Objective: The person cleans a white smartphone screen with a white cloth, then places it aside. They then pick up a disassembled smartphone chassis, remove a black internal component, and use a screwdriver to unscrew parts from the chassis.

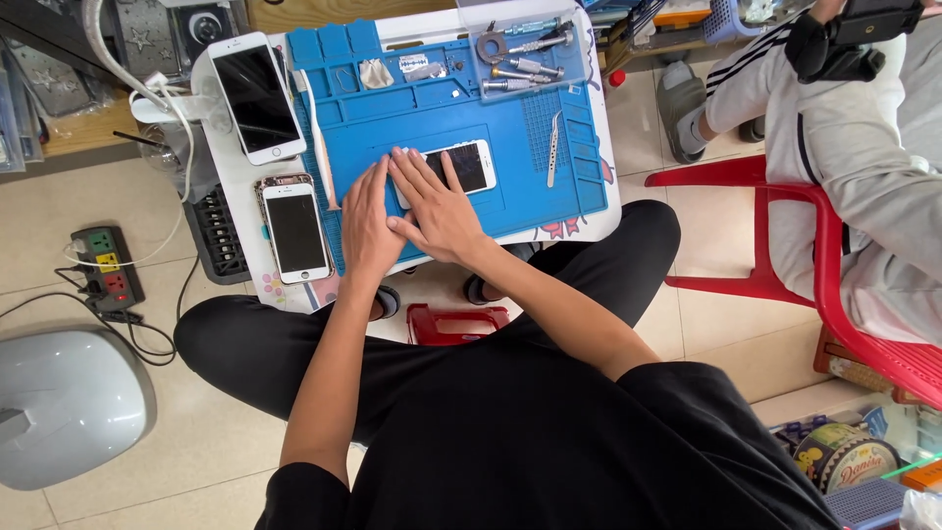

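Observation:
A white smartphone (469, 165) lies face up on a blue work mat (491, 118) that covers a small white table (235, 186). My right hand (437, 203) lies flat with spread fingers over the phone's left end. My left hand (368, 221) rests flat on the mat beside it, its fingers touching the right hand's. Neither hand grips anything. Metal tweezers (554, 147) lie on the mat to the right of the phone.
Two more white phones (257, 96) (295, 230) lie on the table's left side. Several screwdrivers (520, 69) sit in the mat's top tray. A power strip (106, 267) and a grey dome (69, 402) are on the floor. Another person (844, 128) sits on a red chair (795, 245) at right.

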